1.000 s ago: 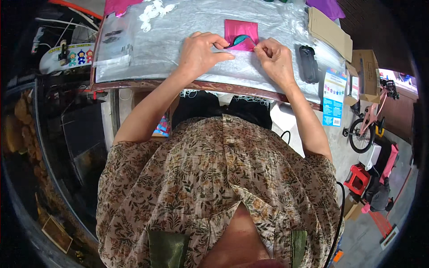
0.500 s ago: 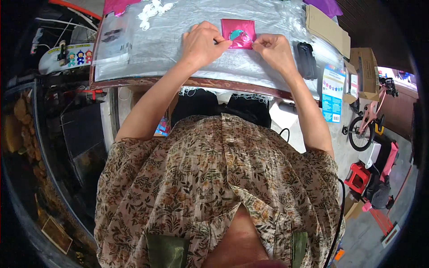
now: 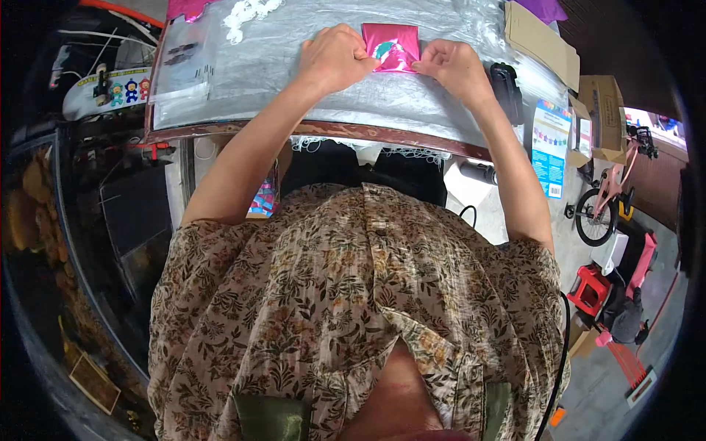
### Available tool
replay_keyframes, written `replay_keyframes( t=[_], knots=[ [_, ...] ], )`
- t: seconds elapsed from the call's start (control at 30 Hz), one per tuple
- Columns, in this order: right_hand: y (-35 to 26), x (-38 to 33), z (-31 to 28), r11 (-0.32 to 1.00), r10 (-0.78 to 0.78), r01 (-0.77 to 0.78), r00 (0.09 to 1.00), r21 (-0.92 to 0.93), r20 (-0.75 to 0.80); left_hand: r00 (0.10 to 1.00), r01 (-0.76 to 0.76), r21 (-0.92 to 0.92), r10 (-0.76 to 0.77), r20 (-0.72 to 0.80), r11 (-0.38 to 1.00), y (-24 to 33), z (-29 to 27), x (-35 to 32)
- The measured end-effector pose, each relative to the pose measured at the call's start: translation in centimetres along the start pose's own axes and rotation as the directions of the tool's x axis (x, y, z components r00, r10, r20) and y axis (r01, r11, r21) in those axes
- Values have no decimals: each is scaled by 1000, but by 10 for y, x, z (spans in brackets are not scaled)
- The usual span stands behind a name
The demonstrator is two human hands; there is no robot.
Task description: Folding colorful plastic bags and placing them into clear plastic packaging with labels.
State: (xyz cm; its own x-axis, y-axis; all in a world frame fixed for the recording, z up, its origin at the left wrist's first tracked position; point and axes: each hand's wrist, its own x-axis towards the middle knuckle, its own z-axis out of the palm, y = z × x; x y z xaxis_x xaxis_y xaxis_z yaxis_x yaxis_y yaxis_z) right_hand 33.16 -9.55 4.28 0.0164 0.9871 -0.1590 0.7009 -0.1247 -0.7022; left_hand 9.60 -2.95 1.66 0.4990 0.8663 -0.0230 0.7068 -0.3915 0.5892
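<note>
A shiny pink foil piece [image 3: 391, 35], roughly square and with a teal-and-white patch near its lower edge, lies on the silvery plastic-covered table [image 3: 279, 95]. My left hand [image 3: 335, 60] pinches its lower left corner between thumb and fingers. At the lower right corner, my right hand [image 3: 452, 67] grips the edge with thumb and forefinger, the other fingers curled. Whether the foil is a bag or a folded sheet, I cannot tell. Close to the right hand lies a black object [image 3: 506, 93], perhaps a case or tool.
White string [image 3: 250, 15] lies bunched at the far left, beside clear plastic bags [image 3: 184, 66]. Brown card sheets [image 3: 543, 45] rest at the far right. A blue printed package [image 3: 550, 151] hangs by the table's right edge, near cardboard boxes [image 3: 603, 110]. A pink bicycle [image 3: 607, 191] stands beyond.
The foil piece and both hands sit slightly higher in the picture, along with the table. Both hands keep hold of the foil's lower corners, and the teal patch looks more creased.
</note>
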Motion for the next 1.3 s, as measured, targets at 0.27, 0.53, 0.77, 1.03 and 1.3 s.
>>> replay_keyframes(
  t=[0.27, 0.53, 0.77, 1.03, 1.3],
  knots=[
    [-21, -52, 31, 837, -546, 488, 764, -247, -344, 1000, 3, 22, -3, 12, 1000, 2, 0, 1],
    [-9, -46, 42, 772, -598, 502, 781, -391, -177, 997, -64, -43, 61, -57, 997, -6, 1, -4],
    [-11, -48, 36, 792, -563, 464, 807, -398, -179, 988, -138, -150, 127, -83, 979, -6, -5, -8],
    [-6, -42, 36, 792, -561, 470, 813, -391, -158, 821, -503, 131, 519, -239, 854, -10, -9, -31],
    [-1, -37, 35, 773, -589, 495, 793, -398, -158, 756, -571, 523, 654, 34, 633, 5, -20, -30]
  ],
)
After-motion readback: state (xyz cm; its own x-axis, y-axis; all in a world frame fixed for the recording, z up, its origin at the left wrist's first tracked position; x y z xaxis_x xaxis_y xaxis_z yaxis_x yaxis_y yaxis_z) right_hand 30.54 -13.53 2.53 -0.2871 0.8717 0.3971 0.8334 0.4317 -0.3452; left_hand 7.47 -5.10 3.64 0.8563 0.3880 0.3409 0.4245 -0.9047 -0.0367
